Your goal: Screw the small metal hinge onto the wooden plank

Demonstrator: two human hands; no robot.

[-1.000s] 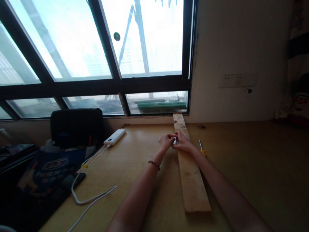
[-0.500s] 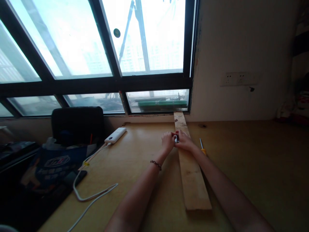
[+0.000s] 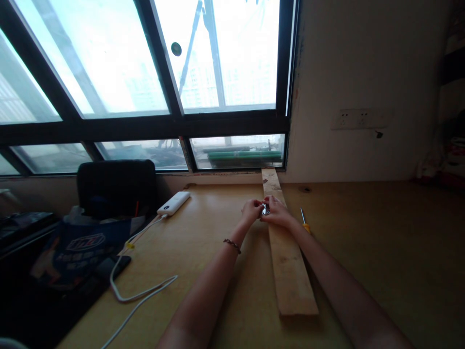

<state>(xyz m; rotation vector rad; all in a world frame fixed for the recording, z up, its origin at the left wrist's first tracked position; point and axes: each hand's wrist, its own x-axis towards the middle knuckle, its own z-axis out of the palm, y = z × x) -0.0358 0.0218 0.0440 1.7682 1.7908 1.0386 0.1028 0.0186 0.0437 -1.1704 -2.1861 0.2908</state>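
Both hands meet over the far half of a long wooden board [image 3: 290, 271]. Between them is a small shiny metal piece [image 3: 265, 209] with dark holes, which looks like a hinge. My left hand [image 3: 251, 209] pinches its left side with closed fingers. From the right, my right hand [image 3: 276, 212] is closed around the other side. Fingers partly cover the metal piece, and whether it touches the wood I cannot tell. A screwdriver [image 3: 305, 226] with a yellow handle lies just right of the board, beside my right forearm.
The board lies lengthwise on the wooden table [image 3: 210, 232], reaching the window sill. A white power bank [image 3: 174, 203] with a white cable [image 3: 119, 286] rests at the table's left edge. Beyond that edge stand a black chair [image 3: 116, 186] and a blue bag [image 3: 83, 247].
My left hand and wrist have shifted slightly left, and more of the metal piece shows between the hands. The board and screwdriver stay where they were.
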